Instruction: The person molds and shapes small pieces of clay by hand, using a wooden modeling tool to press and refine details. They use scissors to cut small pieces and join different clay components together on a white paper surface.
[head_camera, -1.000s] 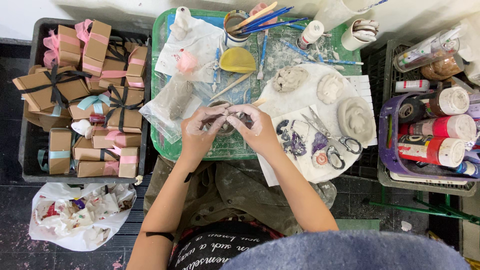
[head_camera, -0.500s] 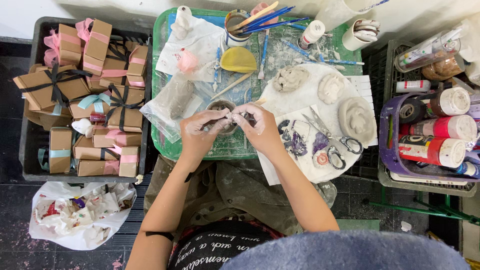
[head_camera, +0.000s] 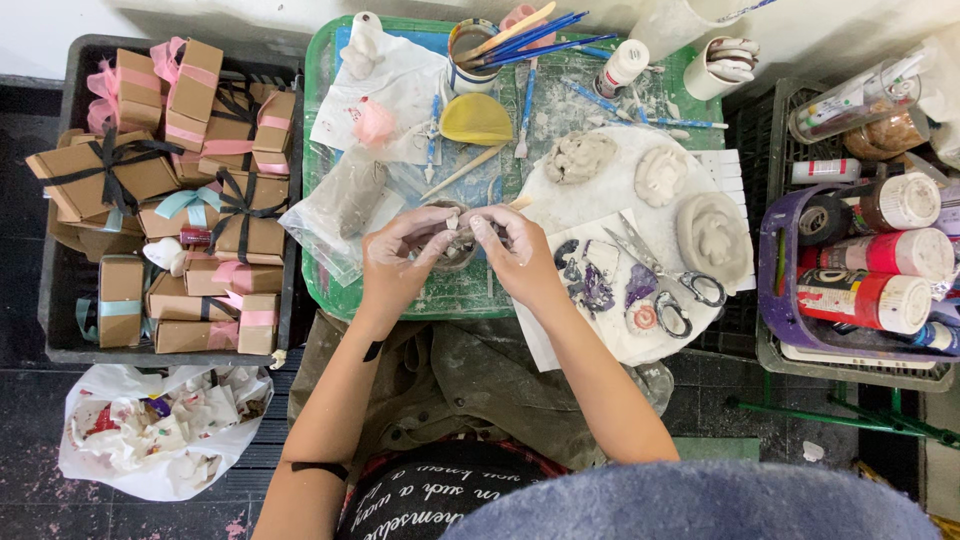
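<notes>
Two clay-dusted hands meet over the near edge of the green plastic tray (head_camera: 330, 290), and between them sits a small grey lump of wet clay (head_camera: 458, 240). Compared with a second ago the fingers have drawn closer around it: the left hand (head_camera: 400, 262) now curls in from the side with fingertips pinched on the lump, and the right hand (head_camera: 515, 255) presses its thumb and forefinger onto the same piece from the other side. Both are closed on the clay, so the shaping looks to be at a fine pinching stage rather than rough forming, though the exact form of the piece is hidden by the fingers

Left of the clay lump, on the tray, lies a clear plastic bag holding a grey clay block (head_camera: 350, 200). Beyond the lump stand a yellow curved scraper (head_camera: 477, 120) and a cup of blue-handled brushes (head_camera: 470, 45). Right of the lump a round white board (head_camera: 610, 195) carries three finished grey clay rosettes (head_camera: 712, 235), with silver scissors (head_camera: 665, 275) lying on purple-stained paper just beside them

Further right of the lump, a purple plastic basket (head_camera: 775, 300) holds red-and-white paint bottles (head_camera: 865, 298). Far left, a dark crate (head_camera: 60, 340) is packed with brown cardboard gift boxes tied in pink, black and pale blue ribbon (head_camera: 180, 170). Below that crate a white plastic bag of crumpled scraps (head_camera: 150, 430) rests on a dark, paint-flecked floor
</notes>
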